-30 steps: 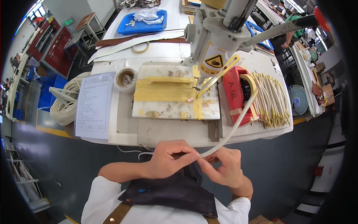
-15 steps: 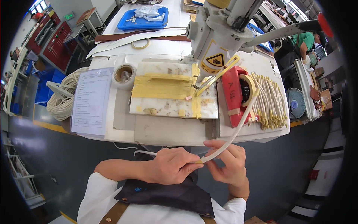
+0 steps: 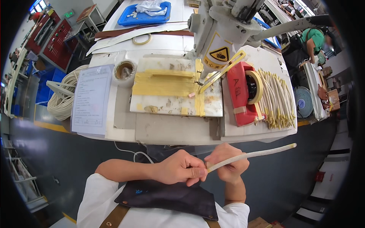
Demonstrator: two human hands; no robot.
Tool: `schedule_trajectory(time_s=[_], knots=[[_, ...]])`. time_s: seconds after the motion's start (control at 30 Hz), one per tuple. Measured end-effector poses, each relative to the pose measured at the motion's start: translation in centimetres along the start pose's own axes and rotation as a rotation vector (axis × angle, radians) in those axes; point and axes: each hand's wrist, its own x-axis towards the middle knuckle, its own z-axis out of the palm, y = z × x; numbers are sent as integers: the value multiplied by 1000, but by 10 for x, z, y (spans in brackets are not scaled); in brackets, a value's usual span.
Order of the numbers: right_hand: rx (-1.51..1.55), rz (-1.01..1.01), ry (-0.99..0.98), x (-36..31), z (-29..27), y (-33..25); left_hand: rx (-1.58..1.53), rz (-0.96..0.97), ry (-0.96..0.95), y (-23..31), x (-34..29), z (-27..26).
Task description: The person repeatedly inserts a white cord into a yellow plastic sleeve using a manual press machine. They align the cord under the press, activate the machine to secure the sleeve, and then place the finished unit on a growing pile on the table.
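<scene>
A short white cord [image 3: 253,154] with a yellow-taped tip slants up to the right in front of my body. My left hand [image 3: 182,167] pinches its near end between thumb and fingers. Against that same end, my right hand [image 3: 229,162] is closed, fingers curled behind the cord; a small tan bit shows at the fingertips. A longer white line [image 3: 142,155] loops below the table edge behind my left forearm. Many similar cords [image 3: 275,98] with yellow ends lie in a row on the table, beside a red tape dispenser [image 3: 236,95] holding a yellow tape roll [image 3: 258,87].
A grey press [image 3: 220,38] with a warning label stands over a yellow-taped white board [image 3: 152,104]. To the left are a clear tape roll [image 3: 124,70], a printed sheet [image 3: 91,100] and a cord coil [image 3: 64,97]. Farther back sits a blue tray [image 3: 144,21]. Another person [image 3: 313,41] works at right.
The cord's free end has swung down and right, away from the tape dispenser, and now points right. My right hand's fingers have curled in closer to my left hand.
</scene>
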Motion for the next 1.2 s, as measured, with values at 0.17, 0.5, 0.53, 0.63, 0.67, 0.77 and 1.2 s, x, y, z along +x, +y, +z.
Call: schedule_trajectory(time_s=[0.17,0.5,0.53,0.63,0.67,0.77,1.2], knots=[[49,-56,-101,-11,-5,9,-442,-313,-247,-15,9,-11],[337,541,-172,-29,-12,-5,1337,899,535,-14,1,5],[430,637,-82,-34,-8,-13,1441,927,530,-13,-2,2],[585,636,5,-23,-3,-27,1536,944,502,-6,-3,-6],[550,635,0,-23,-3,-25,1550,951,505,-7,-4,-7],[442,609,-57,-19,-6,-23,1575,970,515,-6,-3,-10],[-355,325,-182,4,-7,-34,1277,586,424,-5,-7,0]])
